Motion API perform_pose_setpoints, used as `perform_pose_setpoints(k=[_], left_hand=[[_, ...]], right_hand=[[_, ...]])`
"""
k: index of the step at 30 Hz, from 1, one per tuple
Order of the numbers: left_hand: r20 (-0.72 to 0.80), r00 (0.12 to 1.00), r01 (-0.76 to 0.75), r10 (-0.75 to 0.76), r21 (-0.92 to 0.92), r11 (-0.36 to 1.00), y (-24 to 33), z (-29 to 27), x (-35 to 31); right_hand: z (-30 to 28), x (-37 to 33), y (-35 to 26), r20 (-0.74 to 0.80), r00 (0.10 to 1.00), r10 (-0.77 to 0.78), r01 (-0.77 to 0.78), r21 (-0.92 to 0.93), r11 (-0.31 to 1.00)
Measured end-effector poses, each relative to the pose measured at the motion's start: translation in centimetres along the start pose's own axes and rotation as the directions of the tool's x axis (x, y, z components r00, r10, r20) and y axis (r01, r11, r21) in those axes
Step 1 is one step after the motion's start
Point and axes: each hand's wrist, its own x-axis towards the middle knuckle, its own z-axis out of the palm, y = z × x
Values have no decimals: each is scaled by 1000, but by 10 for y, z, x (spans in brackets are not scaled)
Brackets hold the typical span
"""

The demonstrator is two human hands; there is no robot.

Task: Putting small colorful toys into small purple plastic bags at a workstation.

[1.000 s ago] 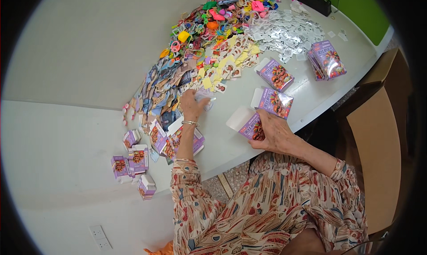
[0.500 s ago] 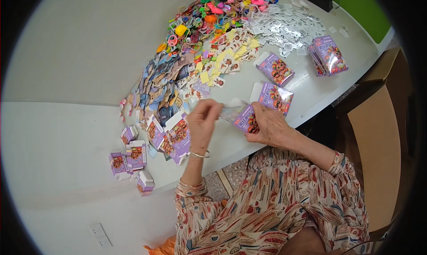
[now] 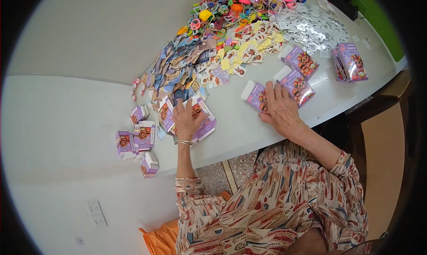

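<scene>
My right hand (image 3: 283, 111) rests with outstretched fingers on a small purple box (image 3: 254, 96), which lies on the table with its white flap end pointing left. Right beside that box is another purple box (image 3: 299, 87), and a third purple box (image 3: 303, 61) lies just beyond it. Over on the left, my left hand (image 3: 186, 120) reaches onto a few purple cartons (image 3: 205, 118) with white flaps, its fingers spread over them. Whether its fingertips press on the cartons I cannot tell.
Past the cartons lies a pile of bluish printed cards (image 3: 175, 68). Farther back are yellow-and-white picture cards (image 3: 253, 46), colourful small toys (image 3: 231, 10) and clear-silvery packets (image 3: 307, 26). Purple boxes (image 3: 352, 62) stand at right, several small cartons (image 3: 144, 135) at left, a cardboard box (image 3: 382, 152) beside the table.
The box in my right hand is now down on the table beside the others. My left hand has left the clear packet at its opening and moved left onto the cartons. The view has shifted.
</scene>
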Motion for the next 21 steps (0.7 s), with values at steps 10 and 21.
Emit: perform_pose_setpoints(k=[10, 21], left_hand=[[-96, 995, -16, 0, -161, 987, -36, 21, 11], [-96, 994, -104, 44, -798, 594, 152, -8, 26]], right_hand=[[-1, -18, -20, -244, 938, -246, 295, 192, 936], [10, -13, -21, -294, 953, -74, 167, 304, 938]])
